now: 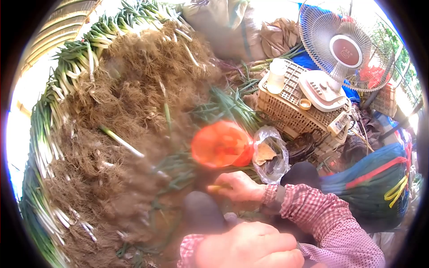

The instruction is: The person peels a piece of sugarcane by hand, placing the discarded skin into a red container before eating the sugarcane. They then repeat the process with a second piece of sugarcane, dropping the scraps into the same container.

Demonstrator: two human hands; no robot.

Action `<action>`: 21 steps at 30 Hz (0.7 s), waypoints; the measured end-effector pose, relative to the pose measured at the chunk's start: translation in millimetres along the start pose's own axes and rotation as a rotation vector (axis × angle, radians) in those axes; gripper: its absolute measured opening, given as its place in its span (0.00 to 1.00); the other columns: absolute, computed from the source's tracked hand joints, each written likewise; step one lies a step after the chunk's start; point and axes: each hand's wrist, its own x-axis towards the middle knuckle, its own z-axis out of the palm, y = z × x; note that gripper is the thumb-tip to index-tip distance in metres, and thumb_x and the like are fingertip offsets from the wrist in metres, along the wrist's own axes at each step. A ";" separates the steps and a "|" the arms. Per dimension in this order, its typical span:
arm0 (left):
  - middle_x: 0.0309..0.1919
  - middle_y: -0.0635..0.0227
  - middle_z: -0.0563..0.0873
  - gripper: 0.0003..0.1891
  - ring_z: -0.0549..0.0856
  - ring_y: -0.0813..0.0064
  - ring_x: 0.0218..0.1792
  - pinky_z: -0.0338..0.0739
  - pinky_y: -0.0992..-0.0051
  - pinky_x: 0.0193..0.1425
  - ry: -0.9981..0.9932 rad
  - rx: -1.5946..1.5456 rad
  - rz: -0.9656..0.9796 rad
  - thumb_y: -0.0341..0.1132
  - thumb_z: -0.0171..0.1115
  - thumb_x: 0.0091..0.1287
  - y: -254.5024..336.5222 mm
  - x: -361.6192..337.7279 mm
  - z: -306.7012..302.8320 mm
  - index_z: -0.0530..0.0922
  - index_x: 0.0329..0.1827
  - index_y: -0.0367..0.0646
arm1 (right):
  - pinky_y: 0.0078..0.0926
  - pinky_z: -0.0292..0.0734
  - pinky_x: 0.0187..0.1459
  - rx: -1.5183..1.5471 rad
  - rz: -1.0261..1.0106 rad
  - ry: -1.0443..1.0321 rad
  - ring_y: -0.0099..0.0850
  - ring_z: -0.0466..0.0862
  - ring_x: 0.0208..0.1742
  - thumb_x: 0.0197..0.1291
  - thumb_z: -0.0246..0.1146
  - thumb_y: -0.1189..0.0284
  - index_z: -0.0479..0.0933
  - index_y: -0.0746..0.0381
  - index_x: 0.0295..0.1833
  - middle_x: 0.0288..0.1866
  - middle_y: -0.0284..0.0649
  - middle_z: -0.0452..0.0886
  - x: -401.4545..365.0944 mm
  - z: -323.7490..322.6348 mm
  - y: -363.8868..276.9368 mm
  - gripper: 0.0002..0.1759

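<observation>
"Far left?"
"Big pile of green onions (111,102), roots and all."
"Then?"
"Yellowish bit (214,189), pinched in the right hand's (241,185) grip. Maybe busy cleaning."
"Left hand's (248,245) grip?"
"Curled. Holding something? Hard to tell. Next, probably pull gently."

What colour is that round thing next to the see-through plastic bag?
The round thing is bright orange-red, seen best in the head view.

Scallions (41,149) are green and white (sleeve (313,207) red-checked).
</observation>
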 end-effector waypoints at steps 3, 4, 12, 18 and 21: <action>0.25 0.68 0.78 0.13 0.80 0.73 0.24 0.70 0.73 0.26 0.287 0.167 0.283 0.35 0.68 0.50 -13.3 10.7 10.8 0.85 0.39 0.44 | 0.41 0.81 0.52 -0.013 -0.021 -0.003 0.46 0.87 0.50 0.69 0.66 0.56 0.84 0.64 0.51 0.45 0.52 0.87 0.9 -2.2 3.8 0.21; 0.22 0.70 0.79 0.15 0.77 0.75 0.20 0.66 0.75 0.23 0.483 0.249 0.458 0.35 0.72 0.47 -16.9 16.1 14.8 0.89 0.40 0.45 | 0.41 0.81 0.52 -0.024 -0.041 0.003 0.46 0.87 0.51 0.69 0.66 0.57 0.84 0.64 0.51 0.46 0.52 0.87 1.1 -0.8 4.4 0.20; 0.18 0.70 0.74 0.19 0.70 0.78 0.16 0.58 0.78 0.20 0.638 0.110 0.509 0.36 0.70 0.38 -15.1 35.1 25.4 0.87 0.37 0.40 | 0.42 0.80 0.53 -0.062 -0.107 0.005 0.45 0.86 0.50 0.69 0.62 0.65 0.83 0.63 0.55 0.48 0.53 0.85 3.5 7.6 17.4 0.16; 0.16 0.75 0.70 0.24 0.65 0.79 0.14 0.54 0.78 0.20 1.056 0.385 0.370 0.38 0.65 0.28 -6.5 54.2 54.7 0.87 0.35 0.42 | 0.47 0.79 0.46 -0.017 -0.041 0.065 0.50 0.85 0.46 0.56 0.69 0.68 0.80 0.62 0.45 0.39 0.49 0.85 0.1 2.5 6.5 0.13; 0.14 0.75 0.67 0.19 0.64 0.79 0.13 0.53 0.78 0.19 0.459 0.395 0.289 0.35 0.68 0.35 -2.1 30.4 24.7 0.87 0.35 0.42 | 0.47 0.79 0.45 0.011 -0.030 0.074 0.50 0.85 0.45 0.55 0.69 0.69 0.80 0.62 0.44 0.38 0.49 0.85 -0.3 2.1 6.9 0.13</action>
